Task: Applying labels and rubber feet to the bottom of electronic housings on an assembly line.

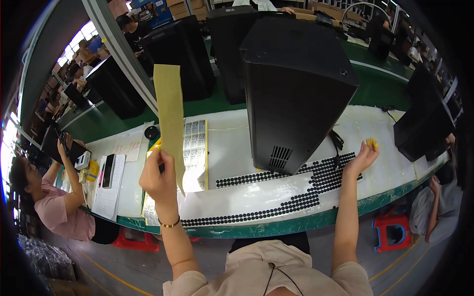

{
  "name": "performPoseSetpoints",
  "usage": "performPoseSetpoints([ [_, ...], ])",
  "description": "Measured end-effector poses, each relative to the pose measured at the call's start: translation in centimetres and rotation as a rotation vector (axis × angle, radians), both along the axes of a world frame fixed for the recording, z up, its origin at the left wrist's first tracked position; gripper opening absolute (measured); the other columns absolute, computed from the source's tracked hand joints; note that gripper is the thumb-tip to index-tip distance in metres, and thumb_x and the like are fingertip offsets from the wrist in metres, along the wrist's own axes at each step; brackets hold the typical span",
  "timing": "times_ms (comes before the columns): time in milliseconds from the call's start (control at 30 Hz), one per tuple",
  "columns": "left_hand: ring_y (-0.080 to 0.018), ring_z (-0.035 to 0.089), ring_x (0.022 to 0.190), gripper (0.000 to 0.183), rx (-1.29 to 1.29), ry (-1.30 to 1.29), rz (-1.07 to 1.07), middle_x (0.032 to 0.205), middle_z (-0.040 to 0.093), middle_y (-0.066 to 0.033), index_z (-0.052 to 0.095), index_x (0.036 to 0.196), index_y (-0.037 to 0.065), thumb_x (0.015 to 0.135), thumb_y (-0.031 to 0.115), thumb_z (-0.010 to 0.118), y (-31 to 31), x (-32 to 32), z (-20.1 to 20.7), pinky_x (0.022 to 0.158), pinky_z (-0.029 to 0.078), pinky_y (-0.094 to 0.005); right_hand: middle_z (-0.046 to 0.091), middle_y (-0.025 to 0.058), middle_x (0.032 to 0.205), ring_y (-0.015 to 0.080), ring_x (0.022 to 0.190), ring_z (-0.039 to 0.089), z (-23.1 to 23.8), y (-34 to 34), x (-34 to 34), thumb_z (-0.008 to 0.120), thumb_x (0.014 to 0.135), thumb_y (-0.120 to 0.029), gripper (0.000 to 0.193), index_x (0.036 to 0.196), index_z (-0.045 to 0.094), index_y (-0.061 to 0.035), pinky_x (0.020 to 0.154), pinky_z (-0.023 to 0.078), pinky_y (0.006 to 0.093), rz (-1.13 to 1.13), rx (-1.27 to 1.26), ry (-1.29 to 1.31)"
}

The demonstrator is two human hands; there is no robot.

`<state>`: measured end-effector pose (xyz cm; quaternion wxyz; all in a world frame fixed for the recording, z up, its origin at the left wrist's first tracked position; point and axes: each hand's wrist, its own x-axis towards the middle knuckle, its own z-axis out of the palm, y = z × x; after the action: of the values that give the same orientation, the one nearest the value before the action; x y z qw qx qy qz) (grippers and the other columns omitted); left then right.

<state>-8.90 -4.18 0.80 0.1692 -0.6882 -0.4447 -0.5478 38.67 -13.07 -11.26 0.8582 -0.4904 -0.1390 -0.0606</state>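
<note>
"On the left, what does the left hand (160, 173) hold?"
"A yellow paper strip (169, 111), pinched at its lower end and standing upright, left of the black tower cabinet (296, 98)"
"And the right hand (362, 157)?"
"Fingers bunched, yellow at the tips, near the right end of the black-dotted sheet (256, 195); whether they grip anything, I cannot tell"

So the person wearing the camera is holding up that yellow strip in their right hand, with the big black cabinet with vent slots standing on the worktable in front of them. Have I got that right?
Not quite: the head view shows the yellow strip in the left hand. The big black cabinet does stand on the worktable in front of them.
</note>
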Motion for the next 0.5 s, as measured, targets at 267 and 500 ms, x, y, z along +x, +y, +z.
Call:
performPoseSetpoints([
  [267,-0.0230,0.066,0.063,0.025,0.120,0.515,-0.405,0.080,0.068,-0.0139,0.066,0.094,0.003,0.069,0.000,0.066,-9.0,2.3,1.3,0.053,0.052,-0.0313,0.059,0.0120,0.109,0.0193,0.101,0.059,7.9,-5.4,-11.0,0.040,0.101,-0.030,0.034,0.118,0.049,-0.0024,0.084,0.051,0.0345,0.967,-0.116,-0.149],
  [500,-0.0213,0.069,0.080,0.008,0.481,0.818,-0.906,0.089,0.068,-0.0123,0.059,0.087,0.004,0.087,0.012,0.056,-9.0,6.2,-3.8,0.073,0.057,-0.0287,0.066,0.0078,0.112,0.0174,0.104,0.062,7.5,-4.4,-13.4,0.020,0.096,-0.063,0.078,0.135,0.043,0.0006,0.089,0.050,0.0290,1.811,-0.200,0.079],
])
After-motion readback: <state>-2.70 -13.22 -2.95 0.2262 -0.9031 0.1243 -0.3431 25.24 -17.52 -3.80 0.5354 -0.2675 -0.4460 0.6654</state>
